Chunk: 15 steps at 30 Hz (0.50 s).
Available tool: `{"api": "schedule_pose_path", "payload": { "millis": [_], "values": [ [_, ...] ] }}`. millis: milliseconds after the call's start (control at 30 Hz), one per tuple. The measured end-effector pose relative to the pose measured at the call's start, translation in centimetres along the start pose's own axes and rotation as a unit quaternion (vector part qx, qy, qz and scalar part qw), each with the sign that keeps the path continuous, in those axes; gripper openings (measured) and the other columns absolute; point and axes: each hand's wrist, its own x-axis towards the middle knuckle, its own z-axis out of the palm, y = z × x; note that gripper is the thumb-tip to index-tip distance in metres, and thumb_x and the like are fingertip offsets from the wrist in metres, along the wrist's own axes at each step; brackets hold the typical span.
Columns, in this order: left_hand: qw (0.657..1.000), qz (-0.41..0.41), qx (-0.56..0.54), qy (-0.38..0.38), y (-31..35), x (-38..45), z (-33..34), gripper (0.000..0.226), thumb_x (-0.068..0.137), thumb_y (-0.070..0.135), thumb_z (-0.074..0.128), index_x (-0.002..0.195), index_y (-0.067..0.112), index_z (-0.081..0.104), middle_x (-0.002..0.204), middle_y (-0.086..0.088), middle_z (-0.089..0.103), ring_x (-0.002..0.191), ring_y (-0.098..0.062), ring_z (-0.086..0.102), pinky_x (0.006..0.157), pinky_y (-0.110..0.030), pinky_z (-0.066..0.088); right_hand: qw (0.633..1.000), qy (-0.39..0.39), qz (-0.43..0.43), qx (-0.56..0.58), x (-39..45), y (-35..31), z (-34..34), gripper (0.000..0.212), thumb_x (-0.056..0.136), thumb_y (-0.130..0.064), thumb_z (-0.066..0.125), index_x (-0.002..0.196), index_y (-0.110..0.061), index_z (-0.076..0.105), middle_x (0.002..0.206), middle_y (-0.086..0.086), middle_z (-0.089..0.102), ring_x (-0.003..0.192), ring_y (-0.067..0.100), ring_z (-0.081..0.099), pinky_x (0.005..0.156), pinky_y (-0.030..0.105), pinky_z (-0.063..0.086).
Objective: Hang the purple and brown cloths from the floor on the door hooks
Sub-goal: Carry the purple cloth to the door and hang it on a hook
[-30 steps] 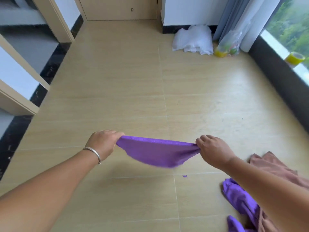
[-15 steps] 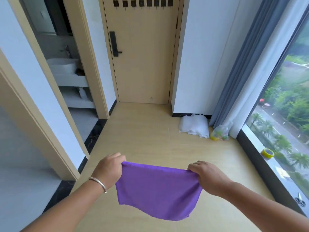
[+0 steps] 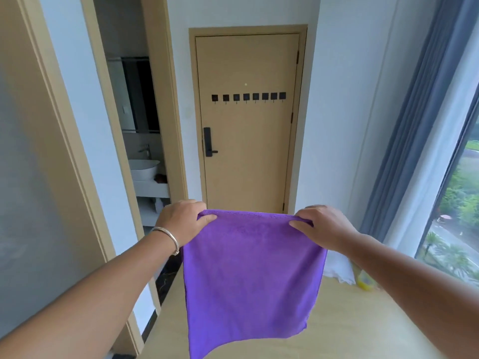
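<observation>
purple fleecy microfibre cloth (image 3: 252, 275) hangs flat at six o'clock, likely spread to find a hanging edge; left hand (image 3: 181, 224) and right hand (image 3: 324, 226) each pinch a top corner; row of black square door hooks (image 3: 248, 97) waits at twelve o'clock, well apart.

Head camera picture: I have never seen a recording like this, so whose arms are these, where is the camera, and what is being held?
There is no machine here. A person wears a wide-angle camera on the head, so you look forward and down along their own two bare arms. The left hand, with a bracelet on its wrist, and the right hand each pinch a top corner of a purple cloth, which hangs flat between them. Ahead stands a closed door with a row of small black hooks, all bare. An open doorway on the left shows a sink; a curtain and window are on the right.
</observation>
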Motion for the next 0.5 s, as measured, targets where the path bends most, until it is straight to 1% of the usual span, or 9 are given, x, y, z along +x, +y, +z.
{"api": "schedule_pose_path", "payload": {
  "millis": [67,167,200,233,267,300,333,400,500],
  "values": [
    [0.999,0.006,0.045,0.001,-0.8,2.9,0.0,0.043,0.094,0.055,0.04,0.073,0.02,0.052,0.069,0.005,0.054,0.066,-0.019,0.052,0.055,-0.03,0.03,1.0,0.003,-0.019,0.002,3.3,0.3,0.5,0.038,0.096,-0.048,0.042,0.077,-0.019,0.057,0.076,-0.006,0.056,0.078,0.021,0.054,0.067,0.03,0.04],
    [0.996,0.011,0.094,-0.009,-1.9,7.4,0.8,0.029,0.099,0.044,0.036,0.089,0.026,0.056,0.078,0.005,0.063,0.074,-0.021,0.057,0.062,-0.031,0.029,0.999,-0.005,-0.039,0.03,8.8,1.0,1.7,0.035,0.098,-0.041,0.045,0.065,-0.029,0.044,0.07,-0.011,0.044,0.074,0.02,0.049,0.066,0.033,0.044],
    [0.995,0.011,0.099,-0.016,-2.2,8.9,1.2,0.024,0.1,0.041,0.035,0.097,0.03,0.055,0.082,0.004,0.066,0.078,-0.023,0.059,0.063,-0.031,0.029,0.998,-0.001,-0.049,0.04,10.6,1.4,2.3,0.031,0.098,-0.039,0.046,0.068,-0.03,0.049,0.072,-0.011,0.047,0.075,0.021,0.051,0.065,0.033,0.043],
    [0.994,0.011,0.104,-0.022,-2.6,10.3,1.7,0.021,0.1,0.039,0.033,0.102,0.033,0.054,0.085,0.005,0.067,0.08,-0.024,0.06,0.063,-0.031,0.03,0.997,0.012,-0.06,0.045,12.5,2.0,2.9,0.024,0.098,-0.037,0.046,0.078,-0.031,0.058,0.077,-0.01,0.054,0.079,0.023,0.054,0.064,0.031,0.041],
    [0.993,0.012,0.113,-0.023,-3.0,11.8,2.2,0.022,0.1,0.037,0.032,0.104,0.034,0.053,0.087,0.005,0.067,0.081,-0.024,0.06,0.062,-0.031,0.03,0.996,0.03,-0.071,0.049,14.4,2.5,3.5,0.019,0.098,-0.034,0.045,0.093,-0.031,0.063,0.086,-0.008,0.06,0.083,0.023,0.057,0.064,0.029,0.038],
    [0.992,0.007,0.121,-0.022,-3.4,13.3,2.7,0.022,0.1,0.037,0.031,0.104,0.034,0.053,0.089,0.006,0.066,0.081,-0.024,0.06,0.061,-0.031,0.03,0.994,0.045,-0.081,0.051,16.4,3.2,3.9,0.019,0.099,-0.032,0.044,0.105,-0.032,0.062,0.094,-0.008,0.063,0.086,0.023,0.058,0.064,0.028,0.037],
    [0.992,-0.002,0.126,-0.021,-3.9,14.8,3.0,0.022,0.1,0.036,0.031,0.104,0.034,0.053,0.09,0.007,0.065,0.079,-0.023,0.059,0.06,-0.031,0.03,0.993,0.055,-0.089,0.054,18.3,3.9,4.3,0.021,0.099,-0.031,0.043,0.111,-0.032,0.06,0.099,-0.009,0.064,0.088,0.023,0.059,0.064,0.029,0.039],
    [0.991,-0.019,0.129,-0.021,-4.6,17.8,3.5,0.021,0.1,0.032,0.032,0.102,0.032,0.052,0.092,0.007,0.06,0.077,-0.023,0.058,0.059,-0.031,0.03,0.991,0.066,-0.104,0.06,21.8,5.3,4.7,0.023,0.1,-0.028,0.041,0.116,-0.031,0.058,0.105,-0.008,0.064,0.09,0.024,0.06,0.068,0.031,0.045],
    [0.986,-0.049,0.158,-0.028,-4.9,22.5,4.3,0.014,0.095,0.015,0.039,0.094,0.024,0.05,0.093,0.003,0.054,0.073,-0.022,0.052,0.058,-0.031,0.029,0.988,0.085,-0.12,0.039,26.7,6.9,4.9,0.023,0.101,-0.029,0.038,0.115,-0.027,0.055,0.104,-0.006,0.062,0.086,0.025,0.06,0.066,0.031,0.046]
  ]
}}
